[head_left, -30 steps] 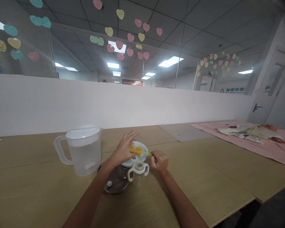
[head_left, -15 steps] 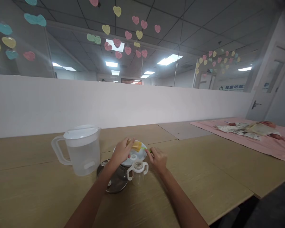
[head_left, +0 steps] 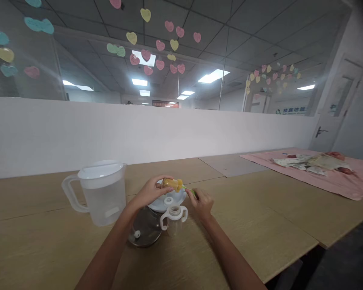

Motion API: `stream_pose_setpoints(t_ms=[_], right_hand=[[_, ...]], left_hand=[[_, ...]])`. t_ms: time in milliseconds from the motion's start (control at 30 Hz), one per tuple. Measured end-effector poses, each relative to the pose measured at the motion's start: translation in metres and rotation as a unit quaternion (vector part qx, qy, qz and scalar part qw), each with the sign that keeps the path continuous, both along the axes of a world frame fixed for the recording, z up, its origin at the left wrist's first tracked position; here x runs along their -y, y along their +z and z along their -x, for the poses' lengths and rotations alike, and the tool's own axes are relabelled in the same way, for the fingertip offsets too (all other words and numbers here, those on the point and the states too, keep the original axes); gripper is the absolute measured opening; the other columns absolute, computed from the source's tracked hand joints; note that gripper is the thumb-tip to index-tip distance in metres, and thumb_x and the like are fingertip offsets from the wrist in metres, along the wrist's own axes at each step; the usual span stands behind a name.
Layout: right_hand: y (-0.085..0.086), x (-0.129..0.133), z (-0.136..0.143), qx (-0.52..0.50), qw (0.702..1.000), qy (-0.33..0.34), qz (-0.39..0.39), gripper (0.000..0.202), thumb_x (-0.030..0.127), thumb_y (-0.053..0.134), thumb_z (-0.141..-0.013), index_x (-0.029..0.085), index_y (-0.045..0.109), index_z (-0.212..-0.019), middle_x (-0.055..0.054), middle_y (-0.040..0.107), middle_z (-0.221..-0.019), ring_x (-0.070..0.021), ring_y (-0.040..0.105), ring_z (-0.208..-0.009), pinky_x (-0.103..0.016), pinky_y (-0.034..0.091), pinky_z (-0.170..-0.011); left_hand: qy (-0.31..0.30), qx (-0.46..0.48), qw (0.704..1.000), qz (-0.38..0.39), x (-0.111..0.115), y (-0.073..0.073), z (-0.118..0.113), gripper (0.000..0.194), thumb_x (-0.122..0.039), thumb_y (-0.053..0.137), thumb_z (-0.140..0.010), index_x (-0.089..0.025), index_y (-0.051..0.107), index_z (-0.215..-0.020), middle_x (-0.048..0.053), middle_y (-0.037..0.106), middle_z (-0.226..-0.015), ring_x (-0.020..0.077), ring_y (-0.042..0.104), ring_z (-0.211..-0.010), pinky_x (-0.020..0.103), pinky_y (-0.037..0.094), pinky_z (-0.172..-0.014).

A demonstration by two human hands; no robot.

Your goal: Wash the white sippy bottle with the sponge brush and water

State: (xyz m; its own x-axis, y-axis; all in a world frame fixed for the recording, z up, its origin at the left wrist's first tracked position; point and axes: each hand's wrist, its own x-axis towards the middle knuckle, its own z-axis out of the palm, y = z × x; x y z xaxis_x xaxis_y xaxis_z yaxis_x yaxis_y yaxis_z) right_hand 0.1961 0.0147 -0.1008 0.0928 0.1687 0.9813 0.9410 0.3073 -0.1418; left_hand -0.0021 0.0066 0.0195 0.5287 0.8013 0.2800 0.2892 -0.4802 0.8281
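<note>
My left hand (head_left: 153,189) grips a small yellow-orange bottle-like piece (head_left: 172,184), tilted sideways over a white bowl (head_left: 178,198). In my right hand (head_left: 202,202) is a thin green stick (head_left: 188,188), its tip at the yellow piece's right end. A white ring-shaped part (head_left: 168,201) is at the bowl's near side. Just in front stands a clear bottle with two white handles (head_left: 174,219), its mouth uncovered. To its left lies a round metal tray (head_left: 148,237) with a small white part (head_left: 137,234) on it, partly hidden by my left forearm.
A lidded clear pitcher (head_left: 104,197) stands on the left of the wooden table (head_left: 245,217). On the right, a pink cloth (head_left: 329,185) bears a doll-like figure in pale clothes (head_left: 323,161). A white wall (head_left: 157,133) runs along the table's back.
My left hand has turned slightly, showing more of the yellow piece. More of the small white part on the metal tray shows. The whole view has shifted slightly.
</note>
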Motion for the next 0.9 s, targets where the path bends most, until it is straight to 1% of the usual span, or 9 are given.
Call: stream_pose_setpoints(t_ms=[100,200,300,433,567,667,733,833,900], right_hand=[[-0.002,-0.001,-0.003,0.028,1.0,0.004,0.003,0.034,0.039,0.05,-0.084,0.017,0.056,-0.059,0.001,0.053,-0.048,-0.0078,0.045,-0.046,-0.022,0.027,-0.05],[-0.003,0.002,-0.001,0.065,0.997,0.025,-0.014,0.036,0.037,0.05,-0.085,0.017,0.054,-0.055,0.001,0.05,-0.045,-0.0082,0.043,-0.045,-0.023,0.026,-0.05],[-0.004,0.004,0.008,-0.005,0.998,0.052,-0.02,0.036,0.037,0.051,-0.083,0.016,0.054,-0.054,0.001,0.049,-0.045,-0.0077,0.04,-0.044,-0.022,0.028,-0.049],[-0.005,0.002,0.017,-0.147,0.985,0.079,0.049,0.037,0.04,0.049,-0.083,0.014,0.057,-0.057,0.003,0.048,-0.046,-0.006,0.037,-0.043,-0.019,0.028,-0.047],[-0.006,0.0,0.013,-0.102,0.989,0.088,0.058,0.04,0.042,0.049,-0.083,0.014,0.055,-0.054,0.004,0.044,-0.045,-0.0057,0.034,-0.043,-0.02,0.027,-0.047],[-0.005,0.001,0.007,-0.061,0.994,0.086,0.041,0.042,0.041,0.049,-0.083,0.015,0.052,-0.051,0.005,0.04,-0.043,-0.0059,0.032,-0.043,-0.02,0.027,-0.048],[-0.004,0.001,0.001,-0.073,0.994,0.064,0.042,0.044,0.043,0.048,-0.083,0.015,0.05,-0.049,0.005,0.038,-0.043,-0.0059,0.031,-0.043,-0.02,0.025,-0.048],[-0.003,-0.003,-0.008,-0.121,0.991,0.006,0.053,0.048,0.048,0.045,-0.083,0.015,0.048,-0.048,0.005,0.038,-0.043,-0.0058,0.029,-0.043,-0.02,0.022,-0.046],[-0.003,-0.006,-0.013,-0.137,0.988,-0.022,0.063,0.049,0.05,0.043,-0.083,0.015,0.049,-0.049,0.004,0.039,-0.044,-0.0058,0.03,-0.043,-0.021,0.021,-0.046]], left_hand=[[-0.042,0.011,0.999,0.027,0.007,0.007,0.003,0.046,-0.032,0.067,-0.065,-0.015,0.058,-0.107,0.006,0.068,-0.093,0.0182,0.063,-0.083,0.027,0.05,-0.071],[-0.064,0.04,0.997,0.019,0.008,0.01,0.006,0.046,-0.03,0.069,-0.064,-0.015,0.059,-0.107,0.007,0.066,-0.101,0.0192,0.062,-0.088,0.028,0.051,-0.075],[-0.036,0.064,0.997,-0.006,0.004,0.008,0.008,0.048,-0.031,0.069,-0.063,-0.016,0.059,-0.108,0.008,0.067,-0.099,0.0194,0.063,-0.087,0.028,0.052,-0.074],[-0.023,0.082,0.996,-0.02,0.0,0.005,0.008,0.045,-0.029,0.07,-0.062,-0.016,0.061,-0.103,0.008,0.065,-0.105,0.0192,0.063,-0.087,0.027,0.052,-0.073],[-0.032,0.067,0.997,-0.014,0.007,0.007,0.005,0.046,-0.03,0.071,-0.06,-0.016,0.062,-0.103,0.007,0.066,-0.101,0.0178,0.064,-0.079,0.023,0.052,-0.061],[0.028,0.057,0.997,-0.054,0.013,0.016,0.013,0.048,-0.038,0.067,-0.064,-0.019,0.059,-0.108,0.006,0.064,-0.105,0.0163,0.063,-0.072,0.022,0.05,-0.053],[0.104,0.025,0.987,-0.118,0.012,0.022,0.027,0.045,-0.04,0.064,-0.067,-0.021,0.059,-0.107,0.005,0.062,-0.111,0.0169,0.063,-0.076,0.025,0.051,-0.06],[0.213,-0.121,0.951,-0.187,0.007,0.023,0.056,0.036,-0.038,0.06,-0.068,-0.024,0.06,-0.101,0.003,0.062,-0.109,0.0206,0.06,-0.088,0.03,0.047,-0.075],[0.226,-0.238,0.928,-0.176,0.001,0.017,0.071,0.031,-0.032,0.06,-0.066,-0.023,0.062,-0.096,0.002,0.064,-0.104,0.0224,0.058,-0.093,0.031,0.045,-0.079]])
